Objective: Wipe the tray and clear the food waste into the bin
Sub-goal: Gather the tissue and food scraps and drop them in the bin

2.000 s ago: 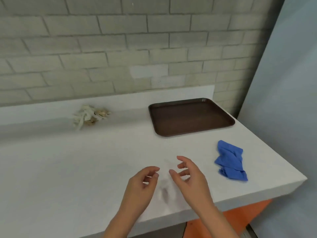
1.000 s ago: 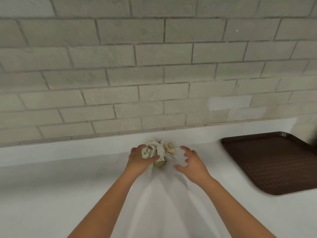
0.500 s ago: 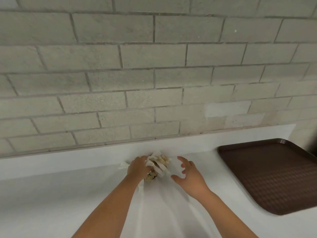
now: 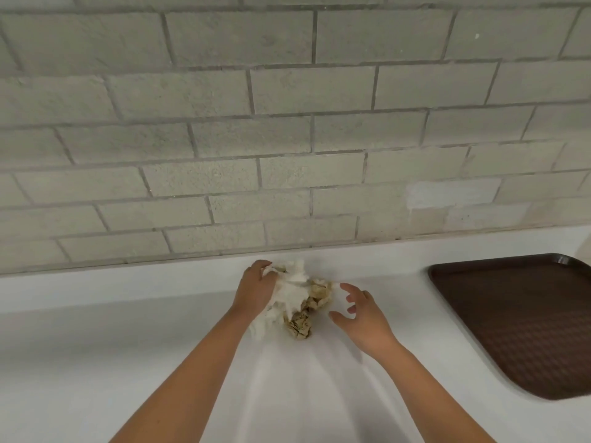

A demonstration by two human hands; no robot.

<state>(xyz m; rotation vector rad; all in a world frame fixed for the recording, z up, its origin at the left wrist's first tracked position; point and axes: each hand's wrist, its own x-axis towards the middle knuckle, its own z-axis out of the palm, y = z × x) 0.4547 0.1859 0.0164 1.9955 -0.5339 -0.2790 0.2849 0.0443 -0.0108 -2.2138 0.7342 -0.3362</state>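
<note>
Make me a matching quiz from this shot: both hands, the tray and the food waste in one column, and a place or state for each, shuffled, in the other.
Column one
1. left hand
2. right hand
3. tray
4. waste

Column two
A. open, fingers spread, just right of the waste
B. crumpled white and tan heap near the wall
C. grips the waste from its left side
D. brown, flat on the counter, far right

Pairs: 1-C, 2-A, 3-D, 4-B
</note>
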